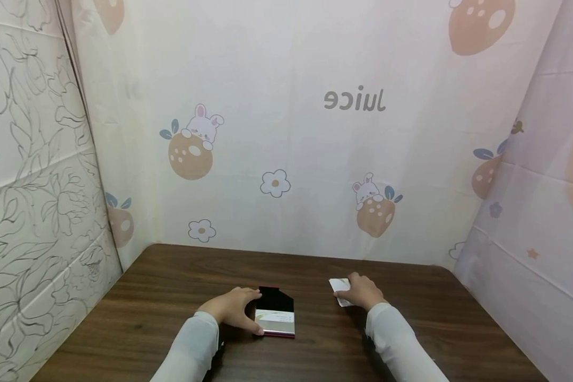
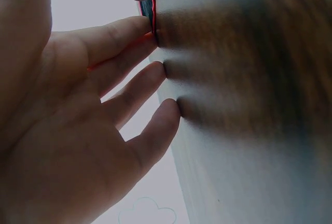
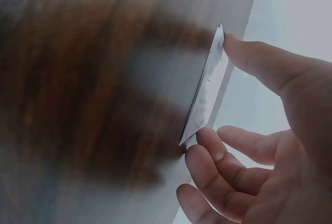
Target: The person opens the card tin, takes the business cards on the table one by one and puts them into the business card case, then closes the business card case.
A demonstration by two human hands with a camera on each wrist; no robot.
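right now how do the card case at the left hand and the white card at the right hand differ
The card case is black and silver with a red edge; the white card is mostly white. The left hand spans one side of the case, while the right hand pinches the card. The case sits left of the card. Both show printing on white.

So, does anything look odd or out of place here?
Yes: the word "Juice" on the backdrop reads backwards, as if mirrored. I see no spill on the table, and nothing else plainly askew.
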